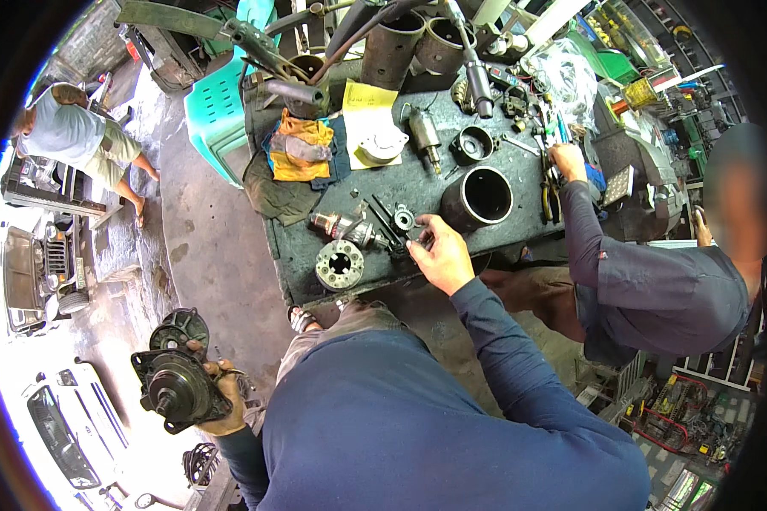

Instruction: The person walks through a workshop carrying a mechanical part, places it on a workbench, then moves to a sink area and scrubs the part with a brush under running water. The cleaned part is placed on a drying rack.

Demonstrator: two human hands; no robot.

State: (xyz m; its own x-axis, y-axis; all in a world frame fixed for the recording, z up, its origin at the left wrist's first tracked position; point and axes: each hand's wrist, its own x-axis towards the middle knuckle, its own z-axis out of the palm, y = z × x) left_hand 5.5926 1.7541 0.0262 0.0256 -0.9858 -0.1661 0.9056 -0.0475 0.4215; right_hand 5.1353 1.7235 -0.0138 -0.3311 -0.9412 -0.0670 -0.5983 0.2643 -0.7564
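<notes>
While the left arm extends out to the side, the left hand [226,404] wraps around the edge of a housing [175,385], dark, grimy metal with lobed flanges and a stepped central boss, held clear of the bench [290,266]. Along the bench's near edge lie a thick, grey ring [324,266] with a notched bore, a banded, metallic armature [347,228] and slim, dark rods [383,219]. The right forearm reaches forward, the right hand [443,258] bent, thumb and fingers curved; whether it pinches anything cannot be told. Beyond stands a smooth, dark, open cylinder [456,209].
</notes>
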